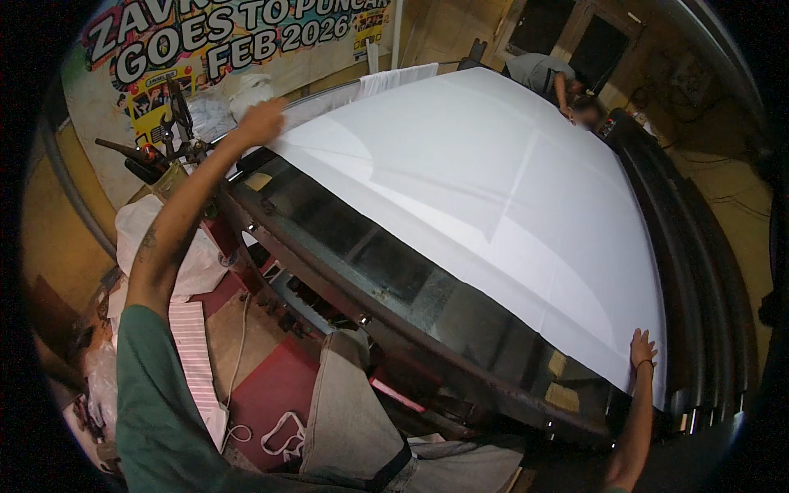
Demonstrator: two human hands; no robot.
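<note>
White cloth (468,172) spread over most of a long dark table (407,283), leaving a dark strip bare along the near edge. Two yellowish patches on that strip, one by each end.

Right hand (643,349) on the cloth near the table's near right corner, fingers laid out flat, not closed on anything. Dark band at that wrist.

Left hand (261,123) out at the near left corner, just beside the cloth's corner there. Fingers blurred; cannot tell whether they pinch the cloth or are apart from it.

Key relation: cloth's near edge runs slantwise between the two hands. From the left hand the sheet lies to the right and away; from the right hand, to the left and away. Right hand is the nearer, being on it. Long axis hard to judge, as the view bends the edges.

Far edge: a co-worker (538,74) bent low, one hand near the cloth. Dark rails (694,246) along the right edge. Hand tools (174,123) beyond the near left corner
</note>
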